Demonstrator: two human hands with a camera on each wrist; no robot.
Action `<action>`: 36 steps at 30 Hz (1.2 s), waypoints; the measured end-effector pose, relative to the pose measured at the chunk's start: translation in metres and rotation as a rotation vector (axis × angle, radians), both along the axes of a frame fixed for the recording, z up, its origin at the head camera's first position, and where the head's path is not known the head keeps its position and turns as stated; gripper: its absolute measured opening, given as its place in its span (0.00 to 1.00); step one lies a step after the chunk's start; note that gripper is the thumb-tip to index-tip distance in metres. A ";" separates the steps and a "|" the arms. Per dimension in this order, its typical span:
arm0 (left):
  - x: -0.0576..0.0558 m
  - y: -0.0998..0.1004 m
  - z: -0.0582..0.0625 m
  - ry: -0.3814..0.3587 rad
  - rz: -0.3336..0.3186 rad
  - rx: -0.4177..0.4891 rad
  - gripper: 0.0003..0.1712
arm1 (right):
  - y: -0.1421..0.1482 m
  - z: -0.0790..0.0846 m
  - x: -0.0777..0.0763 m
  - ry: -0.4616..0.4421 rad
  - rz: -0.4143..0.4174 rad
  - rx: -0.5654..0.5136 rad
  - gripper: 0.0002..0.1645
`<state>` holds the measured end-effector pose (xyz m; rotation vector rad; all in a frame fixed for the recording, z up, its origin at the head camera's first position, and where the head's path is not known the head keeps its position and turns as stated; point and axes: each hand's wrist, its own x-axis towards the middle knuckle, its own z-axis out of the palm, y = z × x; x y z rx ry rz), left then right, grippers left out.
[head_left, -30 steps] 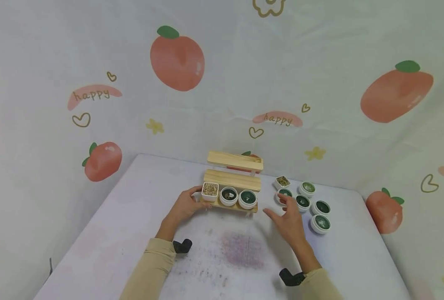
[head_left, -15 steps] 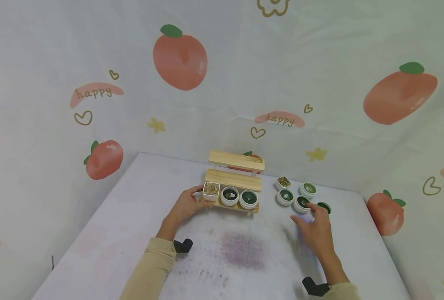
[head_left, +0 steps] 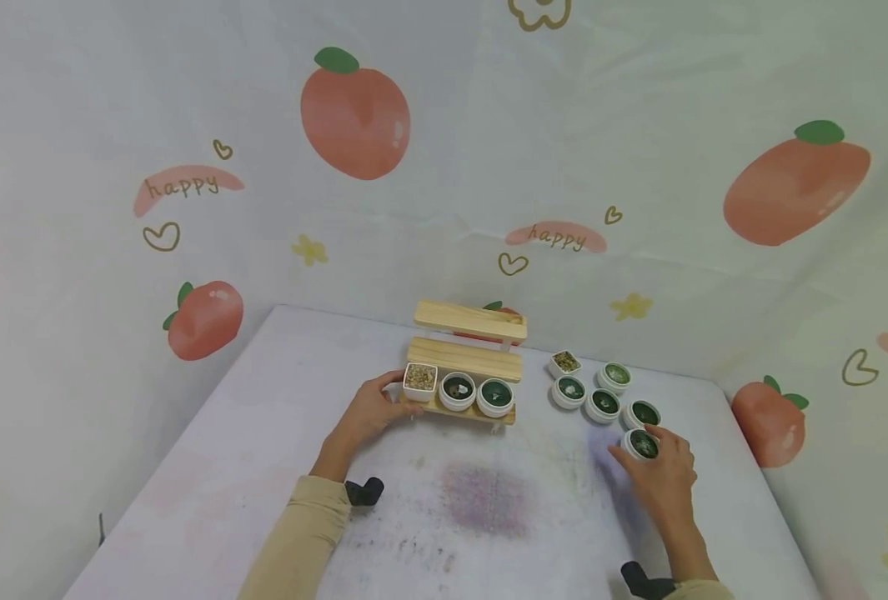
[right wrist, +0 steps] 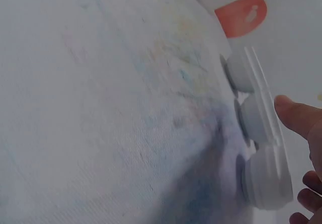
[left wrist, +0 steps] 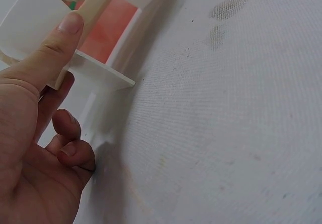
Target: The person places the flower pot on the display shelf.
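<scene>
Pinching wooden rack (head_left: 464, 358), left hand (head_left: 371, 408); right hand (head_left: 663, 473) spread around frontmost cup (head_left: 642, 445).

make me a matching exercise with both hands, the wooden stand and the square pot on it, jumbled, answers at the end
1. left hand
2. right hand
3. wooden stand
4. square pot

A. three-tiered
B. at the round pot nearest the person
C. filled with pale grit
D. gripping the left end of the lowest shelf

Right pairs: 1-D, 2-B, 3-A, 4-C
</scene>
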<state>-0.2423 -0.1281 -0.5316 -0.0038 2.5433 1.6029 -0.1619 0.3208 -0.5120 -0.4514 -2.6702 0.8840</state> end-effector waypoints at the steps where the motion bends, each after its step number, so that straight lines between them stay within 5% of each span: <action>1: 0.000 0.000 0.000 -0.001 0.001 -0.002 0.46 | 0.002 0.000 0.000 -0.006 -0.006 -0.006 0.47; 22: 0.001 0.004 0.000 0.003 0.007 0.012 0.47 | 0.025 -0.022 -0.002 -0.098 -0.014 -0.100 0.48; 36: 0.000 0.002 0.000 -0.007 0.022 -0.009 0.47 | 0.010 -0.006 -0.004 0.025 -0.026 -0.118 0.46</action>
